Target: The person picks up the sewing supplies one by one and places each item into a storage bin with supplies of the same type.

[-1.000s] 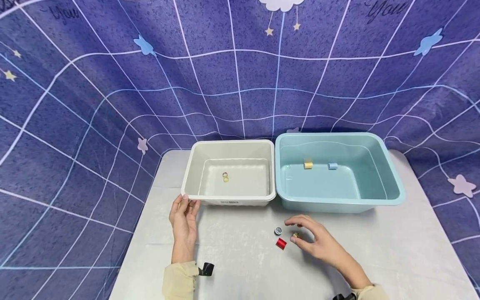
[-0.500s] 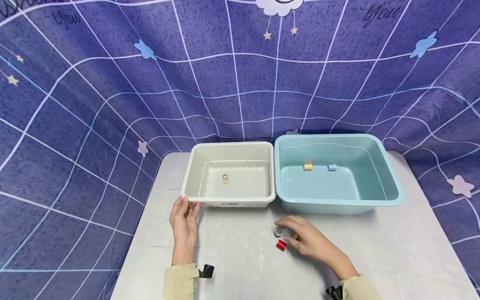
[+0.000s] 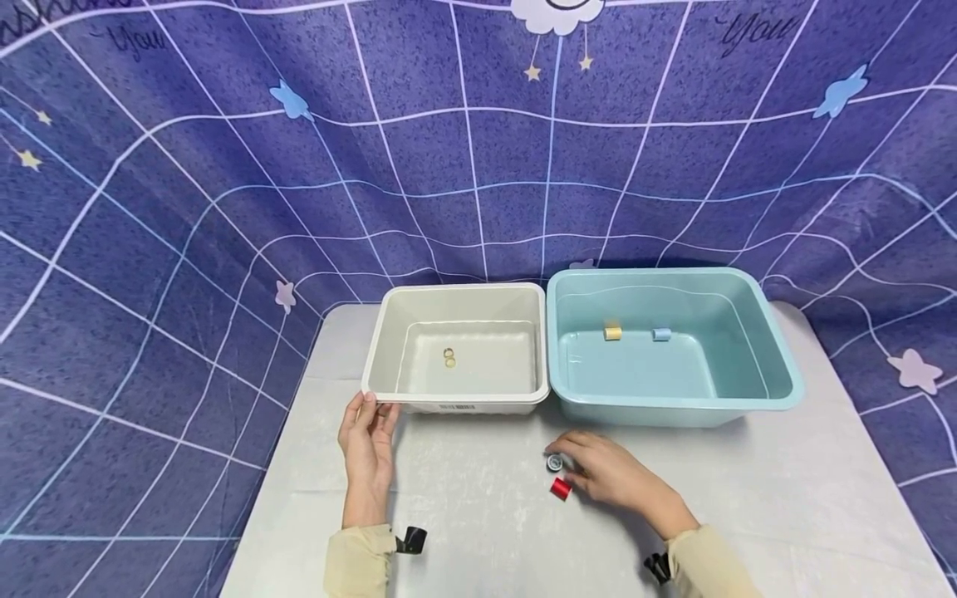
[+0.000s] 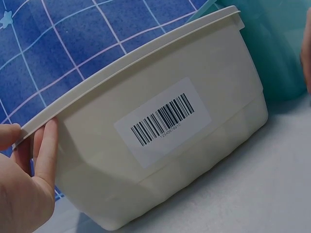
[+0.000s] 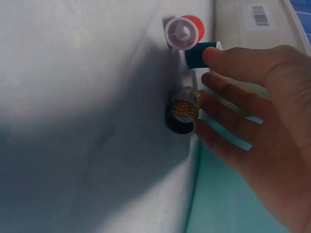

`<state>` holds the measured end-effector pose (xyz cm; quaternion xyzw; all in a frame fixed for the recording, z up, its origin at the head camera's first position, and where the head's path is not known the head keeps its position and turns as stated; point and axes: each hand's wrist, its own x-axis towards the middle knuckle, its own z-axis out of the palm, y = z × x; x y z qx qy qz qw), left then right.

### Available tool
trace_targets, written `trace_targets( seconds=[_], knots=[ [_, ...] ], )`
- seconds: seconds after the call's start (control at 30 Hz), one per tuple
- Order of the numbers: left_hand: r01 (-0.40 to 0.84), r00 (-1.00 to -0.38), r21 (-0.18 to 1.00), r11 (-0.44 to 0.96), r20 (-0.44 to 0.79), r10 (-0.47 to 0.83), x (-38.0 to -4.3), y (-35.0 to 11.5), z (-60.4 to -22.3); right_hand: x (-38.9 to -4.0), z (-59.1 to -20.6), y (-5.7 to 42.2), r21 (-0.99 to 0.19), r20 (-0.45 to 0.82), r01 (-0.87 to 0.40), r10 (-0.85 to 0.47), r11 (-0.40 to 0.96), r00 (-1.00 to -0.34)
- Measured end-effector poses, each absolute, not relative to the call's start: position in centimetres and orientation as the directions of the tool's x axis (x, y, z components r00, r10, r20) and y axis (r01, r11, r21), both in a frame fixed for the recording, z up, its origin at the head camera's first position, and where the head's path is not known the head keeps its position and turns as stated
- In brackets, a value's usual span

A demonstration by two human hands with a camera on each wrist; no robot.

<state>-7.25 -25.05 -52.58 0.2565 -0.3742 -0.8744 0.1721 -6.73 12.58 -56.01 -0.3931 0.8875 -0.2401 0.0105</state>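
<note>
My left hand pinches the near left corner of a white plastic bin, thumb above the rim and fingers under it. My right hand curves over a dark teal thread spool, which stands upright on the table in the head view. The thumb tip overlaps the spool in the right wrist view; a firm grip is not visible. Beside it lies a red thread spool. Gold dimpled rings lie by the other fingers, hidden under the hand in the head view. Inside the white bin are two gold rings.
Against the white bin's right side stands a larger light-blue bin. It contains a yellow spool and a light-blue spool. A purple patterned curtain hangs behind the grey-white table.
My right hand has moved left from the gold rings to the dark spool, with the rings now covered in the head view. My left hand has stayed on the bin's rim.
</note>
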Motion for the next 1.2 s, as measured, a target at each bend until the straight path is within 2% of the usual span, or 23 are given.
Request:
trace_targets(
  seconds=[0.27, 0.67, 1.03, 1.2],
  knots=[
    [0.105, -0.807, 0.734, -0.671, -0.331, -0.488, -7.4, -25.1, -52.6, -7.0, -56.2, 12.3, -0.461, 0.110, -0.665, -0.706, 0.588, -0.700],
    [0.109, -0.808, 0.730, -0.675, -0.330, -0.488, -7.5, -25.2, -52.7, -7.4, -57.0, 12.4, -0.490, 0.145, -0.650, -0.681, 0.581, -0.718],
    [0.106, -0.813, 0.736, -0.669, -0.323, -0.484, -7.4, -25.1, -52.8, -7.5, -56.2, 12.7, -0.528, 0.096, -0.607, -0.668, 0.594, -0.738],
    [0.106, -0.812, 0.735, -0.670, -0.326, -0.485, -7.4, -25.1, -52.7, -7.5, -55.3, 12.6, -0.527, 0.097, -0.619, -0.682, 0.583, -0.725]
  ],
)
